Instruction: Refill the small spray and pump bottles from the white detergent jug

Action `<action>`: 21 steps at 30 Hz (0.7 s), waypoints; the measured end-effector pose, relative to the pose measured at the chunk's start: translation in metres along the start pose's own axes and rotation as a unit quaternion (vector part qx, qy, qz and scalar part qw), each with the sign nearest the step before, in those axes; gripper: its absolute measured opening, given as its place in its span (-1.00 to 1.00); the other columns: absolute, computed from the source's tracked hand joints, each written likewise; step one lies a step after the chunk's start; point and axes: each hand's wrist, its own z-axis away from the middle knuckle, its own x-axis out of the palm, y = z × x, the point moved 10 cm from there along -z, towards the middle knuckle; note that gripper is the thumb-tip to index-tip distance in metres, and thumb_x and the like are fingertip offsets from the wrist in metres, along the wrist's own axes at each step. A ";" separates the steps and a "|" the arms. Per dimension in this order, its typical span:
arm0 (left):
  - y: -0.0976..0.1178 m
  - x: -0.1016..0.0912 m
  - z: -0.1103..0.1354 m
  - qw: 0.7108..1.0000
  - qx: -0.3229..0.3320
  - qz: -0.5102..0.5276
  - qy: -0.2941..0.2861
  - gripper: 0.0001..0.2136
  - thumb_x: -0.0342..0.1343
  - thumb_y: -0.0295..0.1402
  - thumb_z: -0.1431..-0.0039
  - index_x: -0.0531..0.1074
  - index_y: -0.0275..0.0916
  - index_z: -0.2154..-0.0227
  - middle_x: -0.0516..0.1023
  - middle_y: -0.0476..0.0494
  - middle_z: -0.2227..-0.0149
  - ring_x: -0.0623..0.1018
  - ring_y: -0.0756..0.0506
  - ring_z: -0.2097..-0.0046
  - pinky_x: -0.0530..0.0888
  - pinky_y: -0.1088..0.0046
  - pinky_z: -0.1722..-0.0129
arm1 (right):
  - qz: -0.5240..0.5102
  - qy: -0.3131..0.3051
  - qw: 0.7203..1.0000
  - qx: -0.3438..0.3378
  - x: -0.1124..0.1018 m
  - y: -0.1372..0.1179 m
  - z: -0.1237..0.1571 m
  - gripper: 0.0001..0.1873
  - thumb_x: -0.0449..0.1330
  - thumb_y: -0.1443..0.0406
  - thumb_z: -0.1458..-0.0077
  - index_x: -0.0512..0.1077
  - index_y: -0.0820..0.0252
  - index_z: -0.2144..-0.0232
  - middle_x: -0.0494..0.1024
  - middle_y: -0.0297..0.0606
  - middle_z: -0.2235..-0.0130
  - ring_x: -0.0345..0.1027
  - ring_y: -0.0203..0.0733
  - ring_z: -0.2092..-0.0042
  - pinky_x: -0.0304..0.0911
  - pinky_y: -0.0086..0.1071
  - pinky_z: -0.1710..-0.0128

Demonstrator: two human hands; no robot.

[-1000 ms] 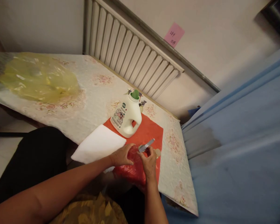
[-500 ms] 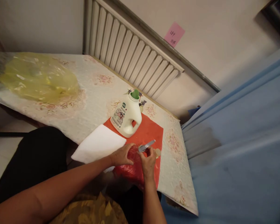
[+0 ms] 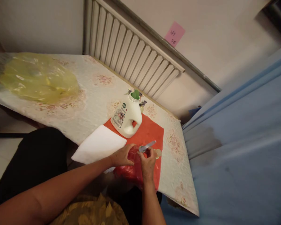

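Note:
My left hand point(image 3: 122, 155) is curled round the side of a shiny, see-through red object point(image 3: 134, 156), with thumb and fingers spread against it. Its lower part merges with crinkled red plastic point(image 3: 128, 172), so its exact kind is unclear. My right hand point(image 3: 148, 161) pinches a slim grey piece point(image 3: 147, 146) with a rounded end, held over the top of the red object. A small pale round thing point(image 3: 157, 153) shows just beyond my right fingers. A cream jug point(image 3: 128, 120) with a handle and label stands upright on an orange-red sheet point(image 3: 152, 129), green leaves point(image 3: 135, 94) in its open neck.
A folded white cloth point(image 3: 99, 143) lies left of the sheet. On the flowered tablecloth point(image 3: 93, 103) rests a yellow plastic bag point(image 3: 39, 78), far left. Small bottles point(image 3: 142, 104) stand partly hidden behind the jug. A radiator point(image 3: 131, 47) lines the wall; a blue curtain point(image 3: 243, 150) hangs right.
My right hand and the grey piece have shifted very slightly. The left hand, the jug and the cloth stay where they were.

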 end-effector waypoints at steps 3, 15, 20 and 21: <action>-0.001 0.001 0.000 1.000 0.001 -0.002 -0.002 -0.10 0.41 -0.33 0.24 0.11 -0.21 -0.22 0.29 -0.32 -0.24 0.33 -0.34 -0.25 0.25 0.07 -0.26 | -0.018 -0.053 0.998 -0.023 0.005 -0.010 0.003 -0.62 0.26 0.23 -0.03 0.48 0.24 0.09 0.59 -0.14 0.11 0.44 -0.07 0.09 0.29 -0.23 0.04; 0.004 -0.002 0.002 1.000 -0.002 0.008 -0.003 -0.12 0.41 -0.35 0.23 0.13 -0.21 -0.21 0.31 -0.30 -0.22 0.34 -0.34 -0.23 0.27 0.08 -0.24 | -0.004 0.004 1.000 -0.010 0.001 -0.008 0.005 -0.68 0.29 0.22 0.03 0.46 0.23 0.20 0.58 -0.20 0.23 0.42 -0.10 0.19 0.30 -0.27 0.12; 0.005 -0.002 0.001 1.000 0.002 -0.001 -0.005 -0.11 0.41 -0.35 0.23 0.13 -0.22 -0.21 0.31 -0.32 -0.22 0.35 -0.33 -0.22 0.26 0.07 -0.24 | -0.009 -0.051 0.999 -0.011 0.007 -0.007 0.007 -0.73 0.21 0.17 -0.09 0.49 0.20 0.19 0.58 -0.20 0.19 0.43 -0.11 0.15 0.29 -0.27 0.09; 0.005 -0.001 0.001 1.000 0.005 -0.002 -0.006 -0.12 0.41 -0.35 0.23 0.13 -0.22 -0.21 0.31 -0.32 -0.21 0.35 -0.33 -0.22 0.27 0.07 -0.24 | -0.003 -0.034 0.999 -0.003 0.006 -0.005 0.006 -0.74 0.24 0.17 -0.05 0.49 0.21 0.23 0.58 -0.21 0.24 0.42 -0.11 0.20 0.30 -0.28 0.12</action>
